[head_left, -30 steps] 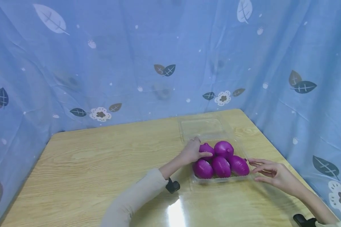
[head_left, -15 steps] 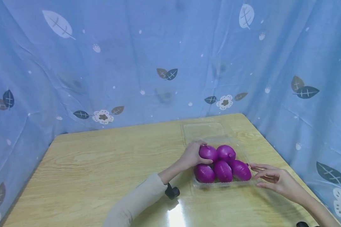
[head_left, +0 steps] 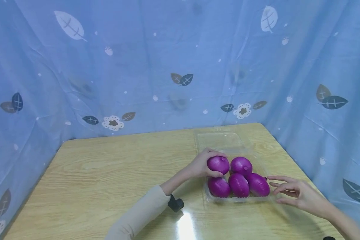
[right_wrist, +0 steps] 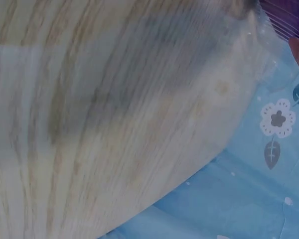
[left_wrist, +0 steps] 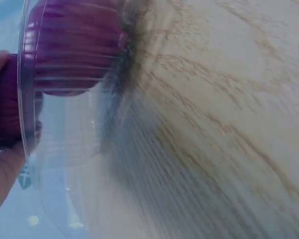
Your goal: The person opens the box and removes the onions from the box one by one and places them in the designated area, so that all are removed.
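Note:
In the head view my left hand (head_left: pixel 202 164) grips a purple onion (head_left: pixel 218 165) from its left side, thumb below and fingers over the top. The onion is at the back left corner of a clear plastic clamshell box (head_left: pixel 238 200). In the left wrist view the gripped onion (left_wrist: pixel 6 107) shows behind the box wall, partly cut off by the frame. Several other purple onions (head_left: pixel 238 185) sit in the box. My right hand (head_left: pixel 303 196) is at the box's right side, fingers loosely extended and holding nothing. Whether its fingertips touch the box I cannot tell.
The box's clear lid (head_left: pixel 219 141) lies folded back behind it on the wooden table (head_left: pixel 123 173). A blue patterned curtain (head_left: pixel 156 60) closes off the back and both sides. The table's right edge runs close to my right hand.
My left hand has closed round the back left onion, turned it and shifted it slightly away from its neighbour. The right hand stays beside the box. The head view has shifted a little.

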Available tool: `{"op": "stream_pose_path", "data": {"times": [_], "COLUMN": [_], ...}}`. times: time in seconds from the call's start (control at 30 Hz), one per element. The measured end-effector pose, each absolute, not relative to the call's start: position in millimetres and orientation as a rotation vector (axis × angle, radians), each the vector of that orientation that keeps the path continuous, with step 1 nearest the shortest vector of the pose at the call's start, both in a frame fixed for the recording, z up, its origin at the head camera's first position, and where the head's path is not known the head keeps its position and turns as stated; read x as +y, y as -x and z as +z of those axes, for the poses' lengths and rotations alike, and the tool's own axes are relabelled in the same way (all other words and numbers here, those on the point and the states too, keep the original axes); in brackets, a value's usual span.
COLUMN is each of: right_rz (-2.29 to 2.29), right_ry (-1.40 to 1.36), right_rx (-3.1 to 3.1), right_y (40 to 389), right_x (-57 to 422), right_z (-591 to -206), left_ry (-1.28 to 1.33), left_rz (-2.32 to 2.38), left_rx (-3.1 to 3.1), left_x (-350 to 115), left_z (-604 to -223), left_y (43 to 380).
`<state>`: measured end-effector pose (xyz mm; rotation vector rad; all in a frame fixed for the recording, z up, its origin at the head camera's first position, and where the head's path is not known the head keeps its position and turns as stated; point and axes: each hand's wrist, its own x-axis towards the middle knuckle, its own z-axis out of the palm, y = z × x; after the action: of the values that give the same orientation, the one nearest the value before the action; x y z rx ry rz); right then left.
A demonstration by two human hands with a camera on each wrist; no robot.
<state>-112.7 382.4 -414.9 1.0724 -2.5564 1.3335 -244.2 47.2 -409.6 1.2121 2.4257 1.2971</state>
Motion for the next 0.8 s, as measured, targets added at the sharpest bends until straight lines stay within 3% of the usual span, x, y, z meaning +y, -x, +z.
{"op": "stream_pose_path", "data": {"times": [0.2,0.8], "right_rz": [1.375,1.339], "right_ry": [-1.067,-1.046], "right_rx": [-2.529,-2.505], "right_y": [111.1,111.7], "right_x": [381.8,383.8], "right_z": [-417.4,-425.1], "left_ry": [-1.283,-1.155], "left_rz": [1.493,1.614], "left_rx": [2.244,2.021], "left_x": [34.2,-22.2], "left_z": [-406.9,-401.9], "left_y": [246.1,246.0]}}
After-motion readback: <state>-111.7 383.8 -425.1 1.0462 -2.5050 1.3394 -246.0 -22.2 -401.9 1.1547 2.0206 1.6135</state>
